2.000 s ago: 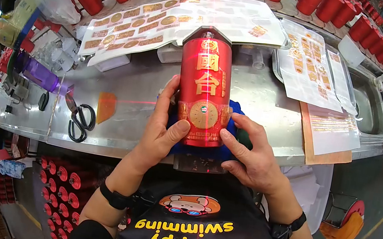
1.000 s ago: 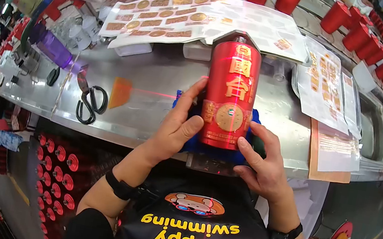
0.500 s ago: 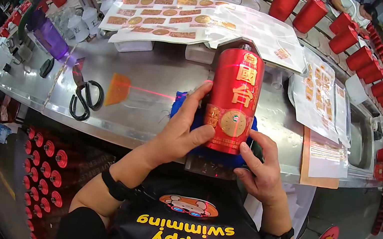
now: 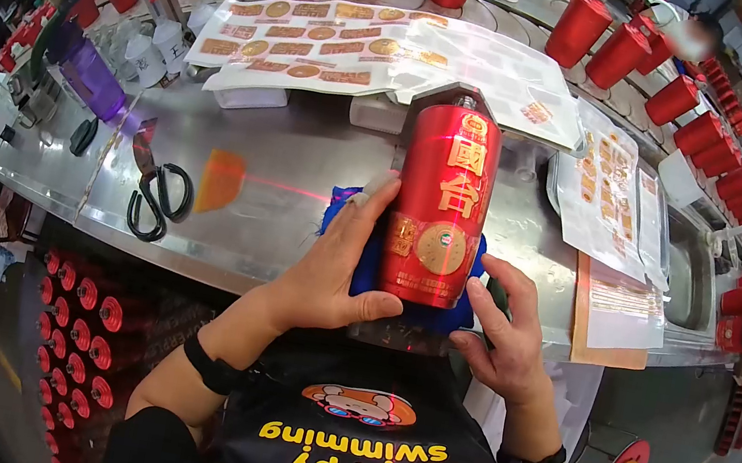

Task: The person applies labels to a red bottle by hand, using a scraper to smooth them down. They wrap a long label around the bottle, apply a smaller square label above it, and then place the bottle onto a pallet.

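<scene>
A red bottle [image 4: 439, 206] with gold Chinese characters and a round gold label [image 4: 442, 247] leans back in a dark cradle, its neck pointing away from me. A blue cloth [image 4: 366, 275] lies under it. My left hand [image 4: 339, 256] lies along the bottle's left side, fingers pressed against the wall and thumb by the lower left corner. At the lower right edge, my right hand [image 4: 511, 333] grips with bent fingers and thumb. A thin red laser line runs across the metal bench [image 4: 283, 227] and over the bottle.
Behind the bottle lie label sheets [image 4: 323, 47], with more sheets [image 4: 610, 178] to the right. Scissors [image 4: 158, 186], an orange scraper [image 4: 223, 179] and a purple container [image 4: 92, 77] are at left. Red bottles [image 4: 576, 30] line a conveyor at the back. A sink [image 4: 688, 270] is at right.
My left thumb has slid off the bottle's front down to its lower corner. The right hand keeps its place at the lower right edge. The whole view has shifted slightly.
</scene>
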`<state>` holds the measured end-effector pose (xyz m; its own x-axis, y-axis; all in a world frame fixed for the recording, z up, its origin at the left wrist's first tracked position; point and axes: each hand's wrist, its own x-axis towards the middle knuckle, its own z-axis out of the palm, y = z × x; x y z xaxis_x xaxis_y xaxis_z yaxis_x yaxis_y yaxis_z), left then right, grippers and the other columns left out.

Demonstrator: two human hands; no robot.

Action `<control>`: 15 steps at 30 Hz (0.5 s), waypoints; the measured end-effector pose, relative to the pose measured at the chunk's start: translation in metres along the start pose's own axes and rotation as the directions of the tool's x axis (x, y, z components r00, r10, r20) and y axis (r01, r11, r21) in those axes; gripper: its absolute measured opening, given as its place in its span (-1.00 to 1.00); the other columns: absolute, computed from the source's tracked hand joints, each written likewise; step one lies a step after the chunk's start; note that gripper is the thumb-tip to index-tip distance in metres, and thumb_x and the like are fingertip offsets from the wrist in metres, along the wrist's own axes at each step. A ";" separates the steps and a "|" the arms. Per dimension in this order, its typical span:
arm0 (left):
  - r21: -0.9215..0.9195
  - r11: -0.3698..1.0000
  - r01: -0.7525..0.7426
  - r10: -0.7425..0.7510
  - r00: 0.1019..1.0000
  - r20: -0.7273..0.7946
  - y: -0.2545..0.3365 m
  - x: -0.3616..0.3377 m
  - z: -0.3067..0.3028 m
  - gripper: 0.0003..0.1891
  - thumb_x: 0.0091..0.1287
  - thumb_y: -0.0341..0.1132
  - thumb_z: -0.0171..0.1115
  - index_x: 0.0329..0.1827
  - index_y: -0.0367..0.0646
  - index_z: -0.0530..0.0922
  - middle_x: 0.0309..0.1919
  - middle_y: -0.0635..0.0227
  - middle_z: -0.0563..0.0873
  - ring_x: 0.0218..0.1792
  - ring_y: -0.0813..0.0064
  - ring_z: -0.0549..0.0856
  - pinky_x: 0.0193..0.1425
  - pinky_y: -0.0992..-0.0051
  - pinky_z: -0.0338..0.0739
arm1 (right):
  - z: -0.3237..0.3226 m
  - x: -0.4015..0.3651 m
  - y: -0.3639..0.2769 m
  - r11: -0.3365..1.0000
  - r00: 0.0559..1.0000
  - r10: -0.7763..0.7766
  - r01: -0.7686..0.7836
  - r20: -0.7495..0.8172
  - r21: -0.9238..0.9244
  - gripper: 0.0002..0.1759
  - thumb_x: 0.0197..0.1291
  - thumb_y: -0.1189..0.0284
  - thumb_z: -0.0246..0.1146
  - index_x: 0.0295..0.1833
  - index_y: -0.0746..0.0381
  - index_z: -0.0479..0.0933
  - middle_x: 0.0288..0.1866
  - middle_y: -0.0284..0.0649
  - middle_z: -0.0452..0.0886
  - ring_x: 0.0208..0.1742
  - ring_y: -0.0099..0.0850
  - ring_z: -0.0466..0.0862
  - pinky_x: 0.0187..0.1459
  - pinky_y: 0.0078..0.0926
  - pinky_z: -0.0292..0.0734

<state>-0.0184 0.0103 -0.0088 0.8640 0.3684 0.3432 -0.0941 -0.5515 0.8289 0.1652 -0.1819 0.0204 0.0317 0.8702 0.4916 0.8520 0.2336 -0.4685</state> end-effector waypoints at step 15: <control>0.308 0.951 0.005 0.025 0.995 -0.093 0.004 -0.003 0.012 0.14 0.09 0.10 0.46 0.58 -0.29 -0.01 0.45 -0.13 0.26 0.39 -0.13 0.35 0.53 -0.15 -0.03 | -0.031 0.079 -0.013 0.969 0.983 -0.166 0.177 0.076 -0.173 -0.61 -0.04 0.56 0.44 -0.05 0.26 0.53 -0.27 -0.15 0.57 -0.23 -0.15 0.63 -0.26 -0.25 0.54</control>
<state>-0.0153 -0.0022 -0.0117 0.8117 0.4222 0.4036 0.0670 -0.7538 0.6537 0.1727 -0.1297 0.0883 -0.1497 0.8498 0.5054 0.9215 0.3052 -0.2401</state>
